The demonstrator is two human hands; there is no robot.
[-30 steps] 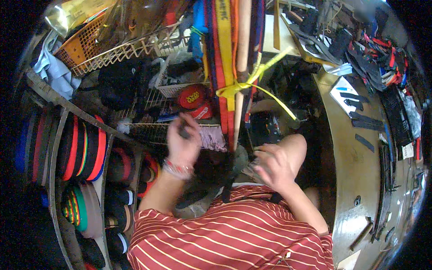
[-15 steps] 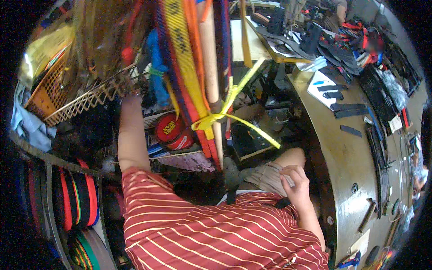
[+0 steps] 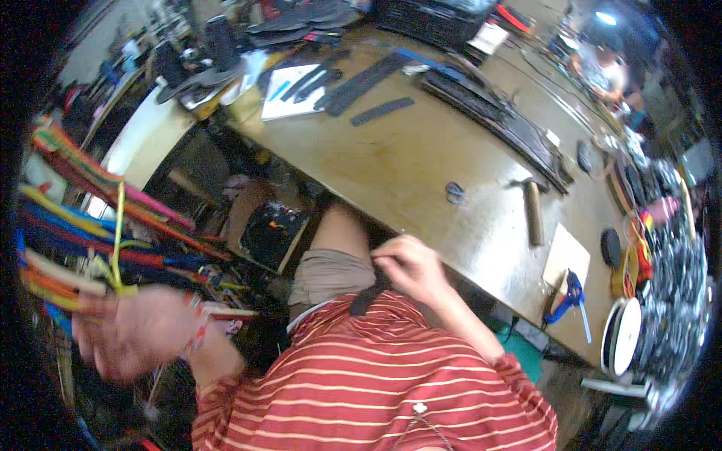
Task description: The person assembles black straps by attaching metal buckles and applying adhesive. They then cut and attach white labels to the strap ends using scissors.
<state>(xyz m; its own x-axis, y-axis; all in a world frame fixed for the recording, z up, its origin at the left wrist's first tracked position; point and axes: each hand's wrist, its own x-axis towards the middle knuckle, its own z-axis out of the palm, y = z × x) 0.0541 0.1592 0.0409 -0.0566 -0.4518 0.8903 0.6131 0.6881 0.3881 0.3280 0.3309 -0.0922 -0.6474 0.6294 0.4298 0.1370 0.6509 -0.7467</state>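
Observation:
My left hand (image 3: 139,331), smeared by motion, is at the left beside a bundle of hanging coloured straps (image 3: 90,259), tied with a yellow band (image 3: 118,240). Its fingers are too blurred to show whether they grip anything. Over my lap, by the table's near edge, my right hand (image 3: 412,267) has its fingers curled in; whatever may be in them is hidden. Close below those fingers a short black strip (image 3: 368,295) lies against my striped shirt.
On the metal-topped table (image 3: 466,240) lie a hammer (image 3: 532,214), a blue-handled tool (image 3: 569,297), black strips (image 3: 383,111) and white paper (image 3: 289,94). A white-flanged reel (image 3: 623,336) stands at the right edge. Another person (image 3: 602,75) sits at the far right.
The view has swung right, toward the table. My left hand has come back from the shelf basket to beside the straps. My right hand's fingers are curled more tightly.

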